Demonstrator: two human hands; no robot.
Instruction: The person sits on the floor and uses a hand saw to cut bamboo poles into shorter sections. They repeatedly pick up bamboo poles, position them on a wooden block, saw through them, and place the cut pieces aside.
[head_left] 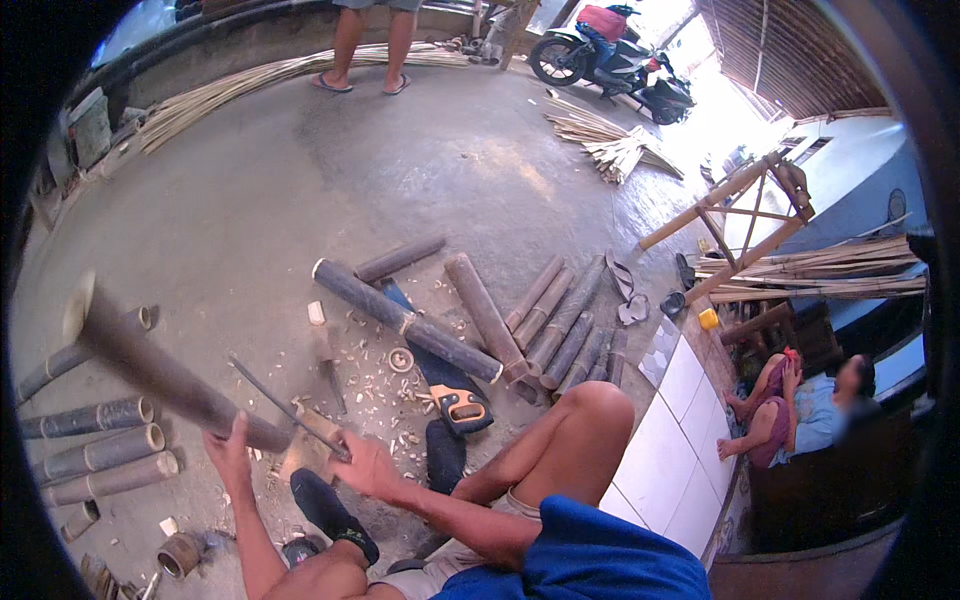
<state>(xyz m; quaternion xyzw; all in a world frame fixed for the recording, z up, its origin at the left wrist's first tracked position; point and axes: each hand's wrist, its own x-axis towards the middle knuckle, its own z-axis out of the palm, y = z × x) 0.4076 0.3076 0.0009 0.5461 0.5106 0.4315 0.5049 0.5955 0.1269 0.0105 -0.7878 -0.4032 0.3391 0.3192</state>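
My left hand (230,452) grips the lower end of a dark bamboo tube (180,375), which slants up to the left with its far end blurred. My right hand (368,468) is closed round the handle of a long, narrow, dark-bladed knife (280,402). Its blade points up and left, beside the tube and apart from most of it. Beneath the tube's near end is a pale wooden block (303,445), partly hidden by my foot. Another knife (333,380) lies on the floor among pale chips. Near my right foot rests a handsaw with an orange handle (462,407).
Bamboo tubes lie at left (95,455) and right (565,330). One long tube (400,318) crosses the middle. Split bamboo strips (610,140), a motorcycle (610,60) and a standing person (370,45) are farther back. Another person (800,415) sits at right beyond white tiles (665,450).
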